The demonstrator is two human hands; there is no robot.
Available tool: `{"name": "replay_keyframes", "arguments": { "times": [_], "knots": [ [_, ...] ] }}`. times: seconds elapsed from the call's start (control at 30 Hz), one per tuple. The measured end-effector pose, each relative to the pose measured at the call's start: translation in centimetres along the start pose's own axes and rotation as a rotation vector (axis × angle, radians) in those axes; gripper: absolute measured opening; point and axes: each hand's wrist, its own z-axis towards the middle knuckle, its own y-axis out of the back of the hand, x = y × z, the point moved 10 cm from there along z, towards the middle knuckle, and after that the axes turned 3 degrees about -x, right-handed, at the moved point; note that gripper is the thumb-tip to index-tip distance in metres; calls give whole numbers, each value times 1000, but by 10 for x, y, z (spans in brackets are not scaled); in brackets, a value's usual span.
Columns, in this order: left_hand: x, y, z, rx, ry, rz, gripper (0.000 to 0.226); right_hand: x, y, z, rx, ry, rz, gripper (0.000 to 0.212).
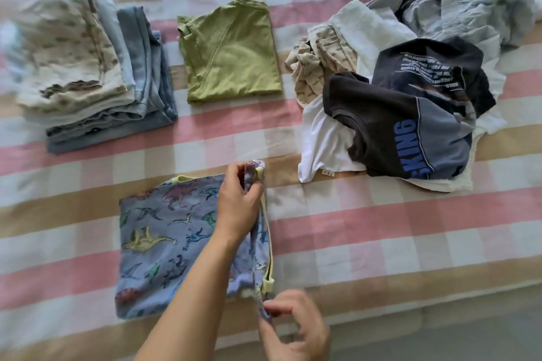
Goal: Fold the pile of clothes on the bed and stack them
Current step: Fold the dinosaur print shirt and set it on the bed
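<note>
Dinosaur garment: soft blue jersey printed with coloured dinosaurs (pixel 164 243), pale yellow-green trim, lying flat as a rough rectangle at lower centre of the frame on the bed.
Its axis: the long side runs bottom to top of the frame, and the trimmed edge faces right.
Left hand: (pixel 237 202) pinches the garment's upper right corner, which is lifted slightly and bunched in the fingers.
Right hand: (pixel 296 328) blurred, fingers curled on the lower right corner at the bottom edge.
Bed cover: woven check of pink, tan and white bands (pixel 381 243), lightly creased.
Folded stack: cream printed and faded blue pieces (pixel 88 73) layered at upper left.
Green shirt: olive-green knit (pixel 231 53) folded square, top centre.
Unfolded heap: rumpled dark, white and striped clothes (pixel 410 97) at upper right.
</note>
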Motion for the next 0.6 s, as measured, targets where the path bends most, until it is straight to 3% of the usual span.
{"name": "replay_keyframes", "arguments": {
  "times": [0.13, 0.27, 0.43, 0.6],
  "knots": [
    [26, 86, 2, 6, 78, -214, 23, 66, -63, -25, 137, 231, 29, 12],
    [76, 164, 7, -129, 165, -283, 24, 100, -139, -58, 309, 367, 27, 12],
    [141, 196, 14, -203, 291, -277, 21, 89, -210, -88, 449, 531, -148, 12],
    [171, 197, 10, -250, 326, -160, 32, 62, -235, -94, 665, 481, -228, 14]
  ]
}}
